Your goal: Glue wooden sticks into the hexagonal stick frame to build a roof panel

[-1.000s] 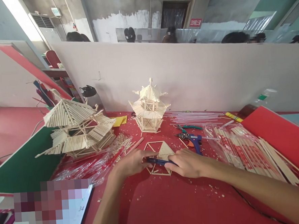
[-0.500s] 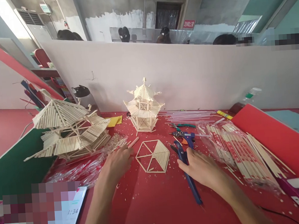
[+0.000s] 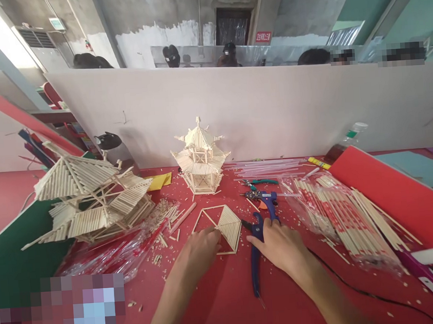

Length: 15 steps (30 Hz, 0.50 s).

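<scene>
Red table [image 3: 217,299]: left hand [image 3: 200,251] on stick hexagon [image 3: 220,222], right hand [image 3: 280,243] on cutters [image 3: 256,257].

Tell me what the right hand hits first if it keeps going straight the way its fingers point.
Probably the blue glue gun: the right hand rests on the blue cutters, fingers pointing up-left toward it. Depth is hard to judge.

Bench surroundings, red table [image 3: 218,303].
Small stick pagoda [image 3: 200,155] upright by the white partition [image 3: 272,109]; large stick pagoda [image 3: 90,194] on the left above crinkled plastic wrappers [image 3: 115,249]. Blue glue gun [image 3: 264,198], green-handled pliers [image 3: 260,182] and clear glue sticks [image 3: 268,167] mid-table. Bagged chopsticks [image 3: 344,217] beside a red board [image 3: 398,195].
</scene>
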{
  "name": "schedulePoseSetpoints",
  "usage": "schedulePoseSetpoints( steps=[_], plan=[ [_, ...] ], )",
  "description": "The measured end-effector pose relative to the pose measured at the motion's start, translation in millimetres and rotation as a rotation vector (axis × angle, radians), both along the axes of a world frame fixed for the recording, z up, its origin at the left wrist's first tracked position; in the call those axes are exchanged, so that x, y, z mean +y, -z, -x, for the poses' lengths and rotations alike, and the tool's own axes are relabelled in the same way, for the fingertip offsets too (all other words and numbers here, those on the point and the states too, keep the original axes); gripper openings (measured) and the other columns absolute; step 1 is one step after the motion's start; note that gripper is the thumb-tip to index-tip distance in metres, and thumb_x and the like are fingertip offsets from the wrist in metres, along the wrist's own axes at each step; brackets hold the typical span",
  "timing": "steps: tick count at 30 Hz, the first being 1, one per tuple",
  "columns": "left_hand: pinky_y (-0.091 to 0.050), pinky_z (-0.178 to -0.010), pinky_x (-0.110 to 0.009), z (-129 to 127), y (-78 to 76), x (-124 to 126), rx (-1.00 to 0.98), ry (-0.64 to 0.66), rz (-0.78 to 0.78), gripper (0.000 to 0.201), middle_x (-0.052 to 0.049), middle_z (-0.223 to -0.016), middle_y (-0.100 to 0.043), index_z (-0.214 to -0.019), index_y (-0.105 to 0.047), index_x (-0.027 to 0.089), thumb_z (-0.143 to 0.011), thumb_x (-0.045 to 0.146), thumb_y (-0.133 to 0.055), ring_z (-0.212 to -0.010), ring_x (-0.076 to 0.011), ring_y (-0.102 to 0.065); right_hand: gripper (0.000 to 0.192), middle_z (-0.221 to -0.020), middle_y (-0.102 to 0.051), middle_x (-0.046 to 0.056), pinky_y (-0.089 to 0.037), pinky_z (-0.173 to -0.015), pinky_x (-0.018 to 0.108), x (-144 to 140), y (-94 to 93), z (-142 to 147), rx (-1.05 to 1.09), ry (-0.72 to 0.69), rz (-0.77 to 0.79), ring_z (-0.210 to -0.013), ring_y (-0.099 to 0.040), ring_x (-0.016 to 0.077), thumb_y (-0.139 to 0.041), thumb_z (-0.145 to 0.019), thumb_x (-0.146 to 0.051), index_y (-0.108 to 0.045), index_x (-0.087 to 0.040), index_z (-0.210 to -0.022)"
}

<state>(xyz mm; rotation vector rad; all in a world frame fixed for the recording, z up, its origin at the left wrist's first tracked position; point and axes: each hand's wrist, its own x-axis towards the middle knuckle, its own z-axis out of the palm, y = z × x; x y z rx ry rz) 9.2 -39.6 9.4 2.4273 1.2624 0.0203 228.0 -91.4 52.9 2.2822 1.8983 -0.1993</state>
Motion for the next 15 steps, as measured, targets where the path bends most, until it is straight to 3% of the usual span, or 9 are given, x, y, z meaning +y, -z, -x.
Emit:
schedulePoseSetpoints(
  steps=[5,8,12,15],
  plan=[
    [-0.047,-0.080,-0.028,6.7,3.1,1.1,-0.036,-0.010,0.032,0.012,-0.008,-0.105,-0.072,-0.098,-0.068,0.021,-0.095,0.016,-0.058,-0.094,-0.0211,-0.071,0.035,-0.114,-0.069,0.022,-0.052,-0.072,0.038,0.9,-14.9,3.9,-0.030,-0.045,-0.069,-0.101,-0.073,0.0362,-0.053,-0.105,-0.041,-0.060,-0.009,-0.120],
    [-0.045,-0.079,-0.026,10.1,-0.7,-0.4,-0.064,-0.029,0.038,0.014,-0.007,-0.102,-0.071,-0.097,-0.068,0.021,-0.094,0.013,-0.056,-0.093,-0.0199,-0.070,0.028,-0.113,-0.071,0.017,-0.048,-0.067,0.035,5.1,-20.1,9.1,0.020,-0.146,-0.127,-0.097,-0.074,0.0338,-0.054,-0.105,-0.038,-0.059,-0.014,-0.117],
    [-0.042,-0.074,-0.025,14.3,-5.3,-1.6,-0.148,-0.031,0.086,0.015,-0.005,-0.095,-0.069,-0.090,-0.064,0.020,-0.094,0.010,-0.053,-0.084,-0.0169,-0.067,0.016,-0.103,-0.074,0.008,-0.043,-0.066,0.032,14.3,-15.3,19.7,0.199,-0.325,-0.184,-0.090,-0.074,0.0282,-0.057,-0.104,-0.035,-0.061,-0.019,-0.106],
    [-0.039,-0.069,-0.025,17.6,-5.2,-1.0,-0.180,-0.019,0.097,0.014,-0.003,-0.093,-0.067,-0.087,-0.060,0.020,-0.095,0.012,-0.052,-0.077,-0.0155,-0.063,0.011,-0.095,-0.074,0.004,-0.038,-0.064,0.030,19.5,-4.4,27.8,0.332,-0.382,-0.244,-0.082,-0.072,0.0228,-0.056,-0.103,-0.030,-0.061,-0.022,-0.099]
  ],
)
